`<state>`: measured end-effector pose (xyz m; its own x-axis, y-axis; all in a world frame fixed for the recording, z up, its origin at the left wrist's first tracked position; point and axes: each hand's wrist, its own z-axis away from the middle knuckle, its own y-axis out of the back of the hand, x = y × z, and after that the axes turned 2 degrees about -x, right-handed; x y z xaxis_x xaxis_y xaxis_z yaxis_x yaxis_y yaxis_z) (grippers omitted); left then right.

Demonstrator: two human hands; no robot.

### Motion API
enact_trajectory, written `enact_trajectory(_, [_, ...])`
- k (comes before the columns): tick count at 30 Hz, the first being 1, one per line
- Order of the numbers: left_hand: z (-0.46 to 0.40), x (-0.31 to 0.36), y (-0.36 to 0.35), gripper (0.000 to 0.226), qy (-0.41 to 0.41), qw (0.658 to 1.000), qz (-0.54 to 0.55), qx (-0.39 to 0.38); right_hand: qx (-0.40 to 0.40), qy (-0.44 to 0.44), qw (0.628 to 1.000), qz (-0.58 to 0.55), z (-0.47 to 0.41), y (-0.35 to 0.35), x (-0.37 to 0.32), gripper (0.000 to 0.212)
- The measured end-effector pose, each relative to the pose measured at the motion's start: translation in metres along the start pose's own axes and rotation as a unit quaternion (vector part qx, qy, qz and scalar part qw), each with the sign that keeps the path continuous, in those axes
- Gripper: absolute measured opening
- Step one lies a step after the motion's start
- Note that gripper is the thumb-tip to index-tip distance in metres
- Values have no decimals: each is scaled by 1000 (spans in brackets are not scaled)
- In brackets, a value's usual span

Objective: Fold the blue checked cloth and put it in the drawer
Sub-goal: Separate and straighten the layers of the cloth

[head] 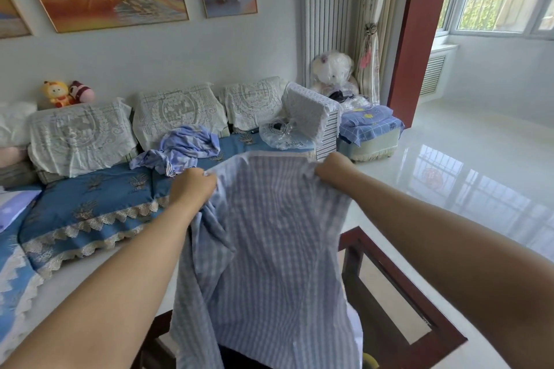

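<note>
Both of my hands are up in front of me, holding the blue checked cloth (266, 237) by its top edge. My left hand (193, 187) has its fingers curled round a bunched corner of it, and my right hand (332, 168) pinches the other corner, though the fabric wraps over those fingertips, so I cannot make out exactly how they lie. Between my hands the edge is stretched fairly flat; below them the cloth hangs down in one sheet, its left side gathered into folds under my left wrist. Its pattern is blurred, and its lower end is cut off at the bottom of my view.

Beneath my right forearm a dark red wooden table frame (413, 287) shows only in part, the cloth covering its near side. Beyond my left hand a crumpled blue garment (180, 150) lies on the sofa (90, 207). Past my right hand sits something wrapped in clear plastic (280, 135), too hazy to identify.
</note>
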<state>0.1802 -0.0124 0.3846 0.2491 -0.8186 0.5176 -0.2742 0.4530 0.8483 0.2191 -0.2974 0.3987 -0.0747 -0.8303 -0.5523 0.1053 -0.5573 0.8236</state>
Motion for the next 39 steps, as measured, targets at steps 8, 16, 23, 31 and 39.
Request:
enact_trajectory(8, [50,41,-33,59,-240,962,16,-130,-99,234,963,88,24,-47,-47,27])
enact_trajectory(16, [56,39,-37,37,-222,965,8,-139,-178,236,955,-9,29,-34,-40,42])
enact_trajectory(23, [56,33,-42,44,-204,972,61,-96,-405,107,789,-450,30,-35,3,24])
enact_trajectory(31, [58,37,-57,51,-204,968,120,-78,-111,67,886,-445,45,-70,0,15])
enact_trajectory(39, [49,28,-59,42,-230,958,83,-152,-39,197,968,-152,43,-62,-16,32])
